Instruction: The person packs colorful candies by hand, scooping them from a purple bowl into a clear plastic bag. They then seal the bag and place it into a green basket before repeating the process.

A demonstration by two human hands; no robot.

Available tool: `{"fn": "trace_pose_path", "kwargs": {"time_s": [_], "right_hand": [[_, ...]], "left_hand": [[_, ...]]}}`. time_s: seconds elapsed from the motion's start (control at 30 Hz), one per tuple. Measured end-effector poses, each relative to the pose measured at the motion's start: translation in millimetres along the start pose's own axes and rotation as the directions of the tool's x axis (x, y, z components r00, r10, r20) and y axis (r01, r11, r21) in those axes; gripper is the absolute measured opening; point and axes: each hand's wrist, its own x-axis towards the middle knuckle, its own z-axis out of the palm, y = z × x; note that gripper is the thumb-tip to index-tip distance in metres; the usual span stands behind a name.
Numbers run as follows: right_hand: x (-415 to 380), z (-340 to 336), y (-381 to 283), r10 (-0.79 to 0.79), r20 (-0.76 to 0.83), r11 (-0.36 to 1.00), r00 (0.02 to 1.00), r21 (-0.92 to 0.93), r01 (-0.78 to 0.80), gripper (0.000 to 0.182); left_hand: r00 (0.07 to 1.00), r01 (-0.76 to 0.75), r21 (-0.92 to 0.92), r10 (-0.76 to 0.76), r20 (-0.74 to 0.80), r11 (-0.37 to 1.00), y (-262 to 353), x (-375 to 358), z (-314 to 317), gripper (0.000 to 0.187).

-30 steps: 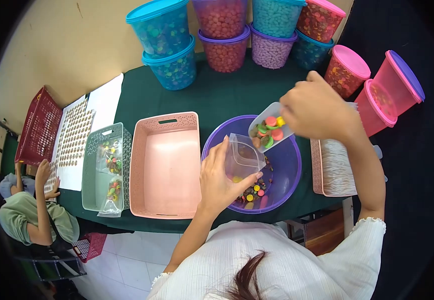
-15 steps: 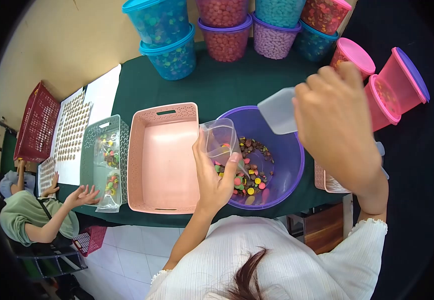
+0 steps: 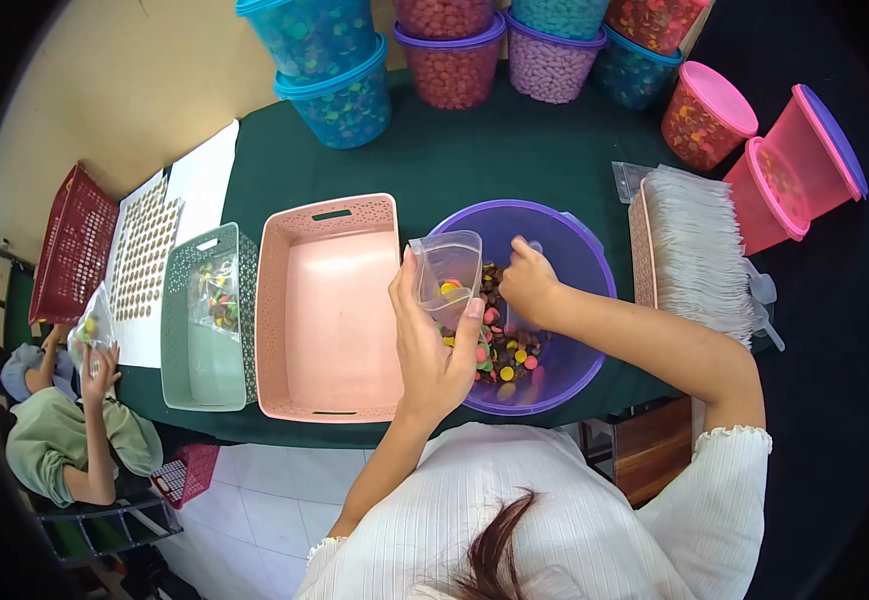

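Over the left rim of a purple tub (image 3: pixel 606 330), my left hand (image 3: pixel 432 335) holds a clear plastic pouch (image 3: pixel 451 262) with its mouth spread wide. A few coloured candies show through the pouch. My right hand (image 3: pixel 531 288) is inside the tub, its fingers wrapped round a translucent scoop (image 3: pixel 520 322). Much of the scoop is hidden by the hand. Beneath both hands lie brown, pink, yellow and green candies (image 3: pixel 507 374), heaped toward the tub's left and front side.
Left of the tub stand a pink basket (image 3: pixel 329 300) and a green basket (image 3: pixel 194 385) holding a filled pouch (image 3: pixel 216 298). Stacked pouches (image 3: pixel 696 255) fill a holder at right. Lidded candy tubs (image 3: pixel 449 75) line the back. A co-worker's hand (image 3: pixel 100 370) holds a bag (image 3: pixel 91 325) at far left.
My right hand has come down from the upper right into the tub with the scoop. The left hand barely moved. At far left, the co-worker has lifted a filled bag from the green basket.
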Motion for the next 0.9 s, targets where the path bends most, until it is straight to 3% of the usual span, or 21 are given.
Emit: {"fn": "trace_pose_path", "kwargs": {"time_s": [0.03, 0.1, 0.23, 0.3, 0.33, 0.43, 0.6, 0.67, 0.8, 0.9], "right_hand": [[0.1, 1.1, -1.2, -0.001, 0.002, 1.0, 1.0, -0.003, 0.001, 0.015], [1.3, 3.8, -3.6, -0.122, 0.183, 0.971, 0.975, 0.225, 0.079, 0.017], [5.4, -3.0, 2.5, -0.255, 0.245, 0.928, 0.935, 0.333, 0.166, 0.019], [2.3, -10.3, 13.3, -0.276, 0.145, 0.83, 0.95, 0.534, 0.16, 0.021], [-0.3, -11.4, 18.0, -0.277, 0.144, 0.832, 0.95, 0.531, 0.162, 0.021], [-13.3, -13.4, 32.4, -0.253, 0.058, 0.66, 0.966, 0.74, 0.128, 0.019], [-19.5, 1.5, 42.0, -0.26, 0.044, 0.632, 0.965, 0.763, 0.136, 0.021], [-24.5, 3.3, 45.6, -0.245, 0.015, 0.603, 0.969, 0.785, 0.14, 0.021], [-39.0, -4.3, 55.6, -0.203, -0.107, 0.468, 0.973, 0.863, 0.192, 0.022], [-51.1, -15.5, 71.1, -0.178, -0.179, 0.382, 0.968, 0.893, 0.236, 0.021]], "left_hand": [[1.0, 0.018, -0.03, -0.018, -0.001, 0.999, 3.0, 0.1, 0.0, 0.065], [0.999, 0.036, -0.06, -0.036, 0.001, 0.998, 4.5, -0.1, 0.2, 0.065], [1.0, 0.022, -0.06, -0.022, 0.003, 0.998, 0.9, -0.6, 0.2, 0.066], [1.0, 0.007, -0.071, -0.007, -0.005, 0.997, -1.0, -0.7, 0.0, 0.067], [1.0, -0.005, -0.08, 0.006, 0.006, 0.997, -1.6, -0.6, -1.2, 0.068], [1.0, 0.009, -0.14, -0.006, 0.024, 0.99, -6.8, -2.6, -2.8, 0.069], [0.999, 0.046, -0.339, -0.05, -0.002, 0.94, -0.2, -2.9, -2.9, 0.073], [0.992, 0.089, -0.542, -0.125, -0.028, 0.836, 8.8, -4.2, -5.6, 0.074], [0.979, -0.006, -0.613, -0.119, -0.163, 0.79, -5.2, -4.8, -4.6, 0.08], [0.979, -0.028, -0.513, -0.08, -0.188, 0.858, -4.0, -5.3, -4.4, 0.085]]}}
